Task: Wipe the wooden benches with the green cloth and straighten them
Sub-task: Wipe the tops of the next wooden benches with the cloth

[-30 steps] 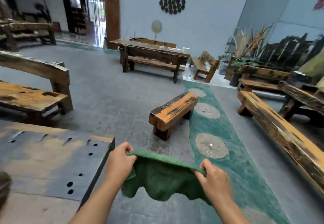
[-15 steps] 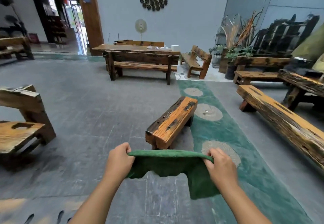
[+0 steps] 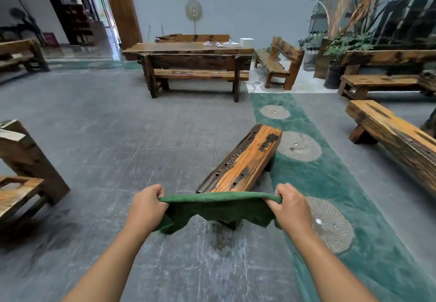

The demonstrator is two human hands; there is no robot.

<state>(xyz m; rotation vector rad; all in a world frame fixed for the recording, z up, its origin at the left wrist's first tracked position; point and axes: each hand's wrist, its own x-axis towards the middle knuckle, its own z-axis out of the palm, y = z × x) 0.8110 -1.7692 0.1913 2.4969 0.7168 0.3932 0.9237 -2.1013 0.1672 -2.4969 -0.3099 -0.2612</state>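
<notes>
The green cloth (image 3: 219, 209) hangs stretched in the air between my hands. My left hand (image 3: 146, 206) grips its left top corner and my right hand (image 3: 289, 207) grips its right top corner. Just beyond the cloth a short orange wooden bench (image 3: 245, 160) stands askew on the grey floor, its far end over the edge of the green rug; the cloth hides its near end. A long plank bench (image 3: 396, 136) runs along the right side.
A bench with a backrest (image 3: 195, 70) stands before a wooden table (image 3: 184, 48) at the far wall. A small bench (image 3: 276, 62), plants (image 3: 342, 42) and another bench (image 3: 379, 81) are at the back right. A wooden chair (image 3: 26, 171) is at the left. The green rug (image 3: 342, 183) runs forward on the right.
The view has moved forward toward the short orange bench, which is now close behind the cloth. My hands have spread apart, pulling the cloth wider and tauter.
</notes>
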